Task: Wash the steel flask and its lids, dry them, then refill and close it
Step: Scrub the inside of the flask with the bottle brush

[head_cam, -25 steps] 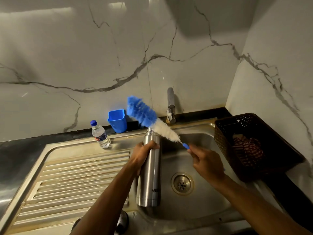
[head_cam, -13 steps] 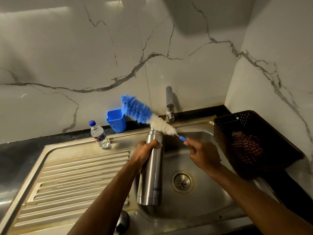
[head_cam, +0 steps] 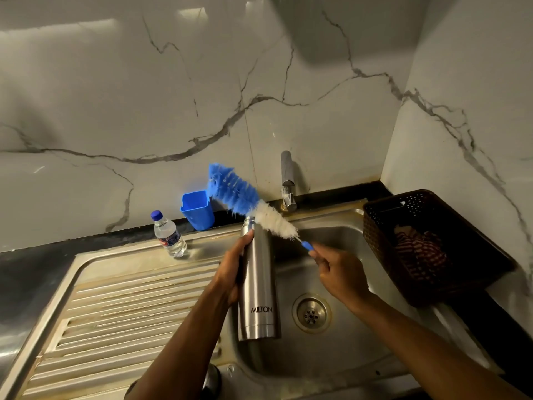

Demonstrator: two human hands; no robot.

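The left hand (head_cam: 230,272) is wrapped around the upper body of the tall cylindrical brushed-steel flask (head_cam: 259,284), thumb lying up near the shoulder, fingers curled behind it. The flask is held upright over the left part of the stainless steel sink basin (head_cam: 340,235), its open narrow mouth at the top and its base hanging clear above the basin floor. The right hand (head_cam: 340,275) pinches the thin blue handle of the long bottle brush with blue and white bristles (head_cam: 251,203), fingers closed on the handle's end. From that pinch the brush slants up and to the left, its white bristle section passing just over the flask's mouth and the blue bristle tip reaching beyond it. Below the right hand lies the round metal drain (head_cam: 311,313). Left of the held flask runs the ribbed draining board (head_cam: 115,307); beyond it stand a small clear plastic water bottle with a blue cap (head_cam: 168,235) and a blue plastic cup (head_cam: 197,209). Behind the brush rises the chrome tap (head_cam: 287,180). Right of the right hand sits a dark brown woven plastic basket (head_cam: 432,243) holding striped cloth
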